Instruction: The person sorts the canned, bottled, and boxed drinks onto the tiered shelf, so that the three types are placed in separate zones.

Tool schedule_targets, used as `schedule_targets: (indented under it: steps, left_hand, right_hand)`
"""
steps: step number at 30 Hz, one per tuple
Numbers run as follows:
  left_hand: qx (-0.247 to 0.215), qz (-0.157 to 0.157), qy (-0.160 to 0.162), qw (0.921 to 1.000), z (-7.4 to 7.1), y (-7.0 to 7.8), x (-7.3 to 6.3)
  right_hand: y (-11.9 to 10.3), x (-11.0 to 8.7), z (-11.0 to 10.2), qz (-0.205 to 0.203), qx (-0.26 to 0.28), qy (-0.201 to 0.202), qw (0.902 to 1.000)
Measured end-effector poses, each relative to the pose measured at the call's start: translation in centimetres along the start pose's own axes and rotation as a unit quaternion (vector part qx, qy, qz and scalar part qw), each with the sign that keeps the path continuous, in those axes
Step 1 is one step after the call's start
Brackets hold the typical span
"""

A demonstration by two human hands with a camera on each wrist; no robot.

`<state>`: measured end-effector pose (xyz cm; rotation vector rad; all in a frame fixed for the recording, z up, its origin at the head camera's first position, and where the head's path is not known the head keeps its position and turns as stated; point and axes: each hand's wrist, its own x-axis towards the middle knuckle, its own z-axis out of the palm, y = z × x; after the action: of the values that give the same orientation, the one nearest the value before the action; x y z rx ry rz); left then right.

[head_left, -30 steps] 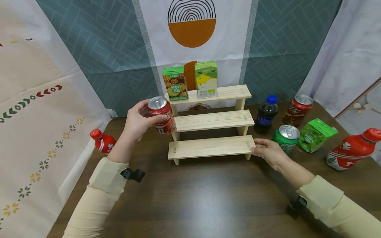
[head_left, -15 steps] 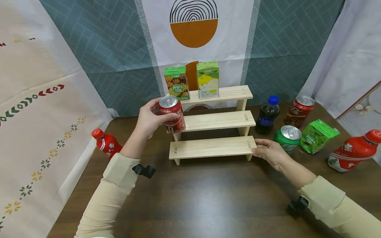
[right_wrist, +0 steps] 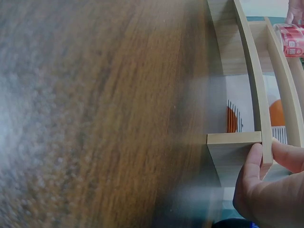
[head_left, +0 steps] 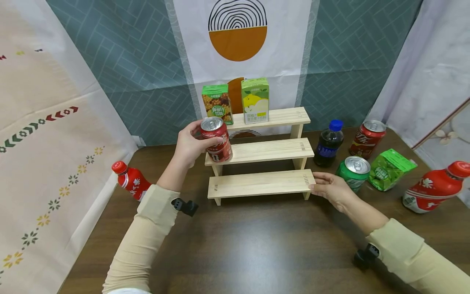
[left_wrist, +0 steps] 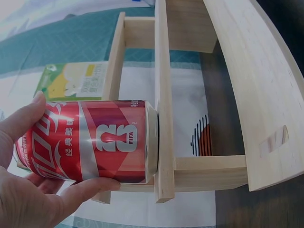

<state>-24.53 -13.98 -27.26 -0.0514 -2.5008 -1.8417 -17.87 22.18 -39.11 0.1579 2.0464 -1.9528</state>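
Note:
In the head view my left hand (head_left: 190, 143) grips an upright red soda can (head_left: 222, 150) at the left end of the middle step of a three-tier wooden shelf (head_left: 260, 184). The left wrist view has the can (left_wrist: 102, 142) with its base right at the step board, thumb and fingers around its sides. My right hand (head_left: 332, 188) pinches the right end of the lowest step. From the right wrist, the thumb and a finger of that hand (right_wrist: 270, 185) hold the board's end from both faces. Two juice cartons, one brown-green (head_left: 217, 107) and one yellow-green (head_left: 255, 102), stand on the top step.
Right of the shelf stand a dark cola bottle (head_left: 328, 145), a red-brown can (head_left: 366, 141), a green can (head_left: 354, 173), a green carton (head_left: 390, 170) and a red bottle (head_left: 433, 188). Another red bottle (head_left: 133, 180) is beyond the left forearm. Patterned cloth (head_left: 132, 53) hangs behind.
The left hand has carried the red soda can rightward, from beside the shelf to over the middle step's left end. The right hand keeps its hold on the lowest step.

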Motion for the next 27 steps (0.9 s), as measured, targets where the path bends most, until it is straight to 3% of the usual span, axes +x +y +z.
schedule_targets:
  steps: [15,21,27]
  left_hand:
    - [0.011,0.012,0.01,0.9998,0.52,0.15,-0.16]
    - [-0.001,0.004,0.0,1.0,0.63,-0.17,0.09]
    - [0.006,0.018,-0.012,0.9998,0.47,-0.31,0.36]
  right_hand:
    - [-0.09,-0.08,-0.09,0.007,-0.005,-0.005,1.0]
    - [0.05,-0.23,0.05,0.015,-0.007,-0.007,0.9998]
    - [-0.08,-0.25,0.19,0.008,-0.01,-0.003,0.9999]
